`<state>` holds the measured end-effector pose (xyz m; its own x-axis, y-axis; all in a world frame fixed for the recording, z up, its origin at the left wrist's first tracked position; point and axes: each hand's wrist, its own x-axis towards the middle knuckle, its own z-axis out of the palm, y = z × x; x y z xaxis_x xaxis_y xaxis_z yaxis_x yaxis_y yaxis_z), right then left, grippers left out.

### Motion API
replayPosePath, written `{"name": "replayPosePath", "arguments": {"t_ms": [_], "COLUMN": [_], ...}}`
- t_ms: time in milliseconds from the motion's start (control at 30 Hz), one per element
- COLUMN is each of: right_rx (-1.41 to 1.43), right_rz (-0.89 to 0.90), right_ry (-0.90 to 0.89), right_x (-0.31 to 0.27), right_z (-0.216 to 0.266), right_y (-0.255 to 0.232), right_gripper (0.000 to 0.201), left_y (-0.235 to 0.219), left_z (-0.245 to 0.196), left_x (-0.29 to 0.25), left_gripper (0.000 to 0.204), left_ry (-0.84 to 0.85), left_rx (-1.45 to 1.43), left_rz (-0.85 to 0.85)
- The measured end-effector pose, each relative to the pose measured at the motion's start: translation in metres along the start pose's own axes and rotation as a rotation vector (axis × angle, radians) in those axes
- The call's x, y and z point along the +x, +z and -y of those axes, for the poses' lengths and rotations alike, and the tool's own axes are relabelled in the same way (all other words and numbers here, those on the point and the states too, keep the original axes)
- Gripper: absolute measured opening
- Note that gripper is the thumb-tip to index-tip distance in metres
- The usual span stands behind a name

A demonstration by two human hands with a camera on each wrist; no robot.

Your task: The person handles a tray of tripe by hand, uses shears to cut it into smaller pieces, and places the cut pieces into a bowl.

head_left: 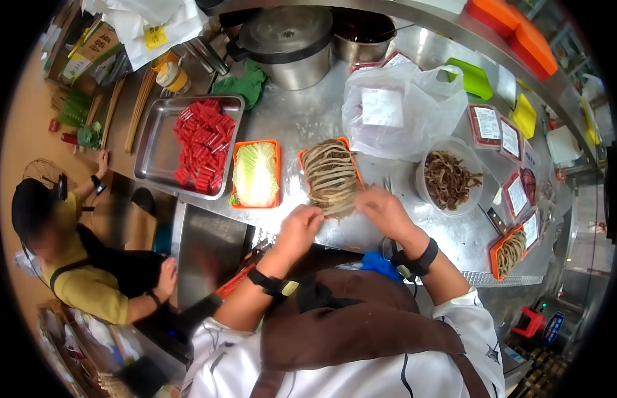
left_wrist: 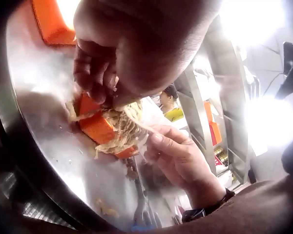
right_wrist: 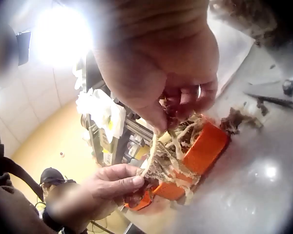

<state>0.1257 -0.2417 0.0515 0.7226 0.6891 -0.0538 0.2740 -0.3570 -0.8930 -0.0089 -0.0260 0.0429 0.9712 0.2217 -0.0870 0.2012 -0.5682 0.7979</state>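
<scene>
Long, pale, frilly-edged tripe strips (head_left: 331, 171) lie side by side in rows over a small orange tray (right_wrist: 205, 148). At the tray's near end, my left hand (head_left: 299, 232) pinches the end of a tripe strip between thumb and fingers. Across from it, my right hand (head_left: 386, 213) pinches the same strip, which stretches between both hands in the left wrist view. A few strip ends hang over the tray's side in the right wrist view. My left fingers partly hide the tray's corner in the left wrist view.
An orange tray of cabbage (head_left: 256, 174) and a steel pan (head_left: 149, 174) of red packets are to the left. On the right stand a tub (head_left: 424, 199) of brown strips, a plastic bag (head_left: 421, 132) and another filled tray (head_left: 495, 265). Scissors (right_wrist: 278, 92) lie close by. A person (head_left: 89, 265) is at left.
</scene>
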Motion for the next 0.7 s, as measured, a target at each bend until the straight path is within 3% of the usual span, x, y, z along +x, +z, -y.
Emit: {"name": "replayPosePath", "arguments": {"t_ms": [67,167,233,300,467,600,700], "right_rx": [0.094,0.174,0.161,-0.152,-0.343,-0.395,-0.436], "right_rz": [-0.030,-0.066,-0.070,-0.105,-0.128,-0.160,-0.166], "right_ry": [0.008,-0.049,-0.115,-0.271,-0.291,-0.241,-0.227], "right_x": [0.001,0.003,0.003,0.005,0.009,0.012,0.012], "right_z": [0.002,0.004,0.001,-0.012,-0.015,-0.021,-0.018], "right_y": [0.003,0.002,0.000,0.001,0.005,0.014,0.014], "right_gripper": [0.018,0.017,0.017,0.015,0.012,0.009,0.008], "left_y": [0.005,0.003,0.002,0.002,0.003,0.011,0.014], "left_z": [0.007,0.001,0.006,0.009,0.003,0.005,0.006], "left_x": [0.002,0.000,-0.002,-0.001,0.004,0.008,0.010], "left_gripper": [0.016,0.015,0.015,0.015,0.011,0.008,0.008], "left_ry": [0.005,-0.111,-0.093,-0.074,0.153,0.163,0.080], "left_rx": [-0.107,-0.245,-0.154,-0.061,0.203,0.217,0.199], "left_rz": [-0.105,-0.083,-0.056,-0.032,-0.107,-0.195,-0.218]}}
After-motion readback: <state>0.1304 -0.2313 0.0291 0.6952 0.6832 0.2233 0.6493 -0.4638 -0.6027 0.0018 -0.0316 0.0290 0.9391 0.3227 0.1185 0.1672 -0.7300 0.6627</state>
